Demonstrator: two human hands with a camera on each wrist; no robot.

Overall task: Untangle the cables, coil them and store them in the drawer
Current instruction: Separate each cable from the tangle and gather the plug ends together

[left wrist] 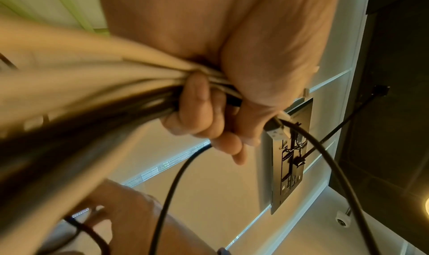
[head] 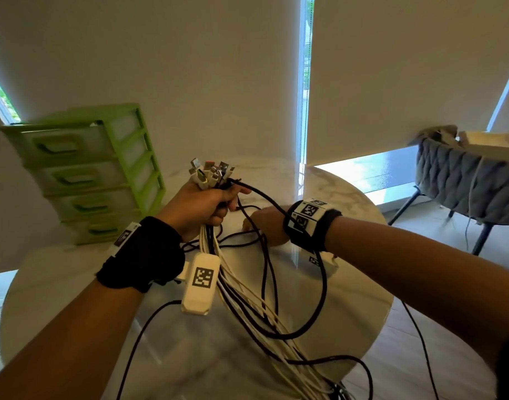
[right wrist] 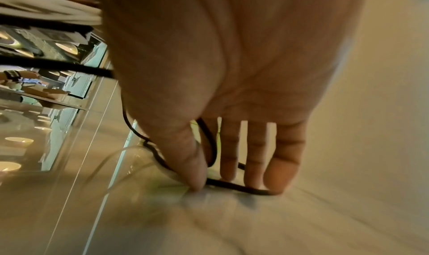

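My left hand [head: 216,207] is raised above the table and grips a thick bundle of white and black cables [head: 241,295]. Their plugs [head: 210,171] stick up out of the fist. In the left wrist view the fingers [left wrist: 202,108] curl tightly round the bundle [left wrist: 92,86]. One black cable [head: 322,284] loops out from the plugs, over my right wrist and back into the bundle. My right hand [head: 262,223] reaches down to the tabletop. Its straight fingers [right wrist: 253,154] and thumb touch a black cable [right wrist: 243,188] lying there.
A green drawer unit [head: 94,171] with its drawers closed stands at the back left of the round marble table [head: 60,284]. Cable ends trail over the table's near edge toward the floor. A grey chair [head: 472,192] is at the right.
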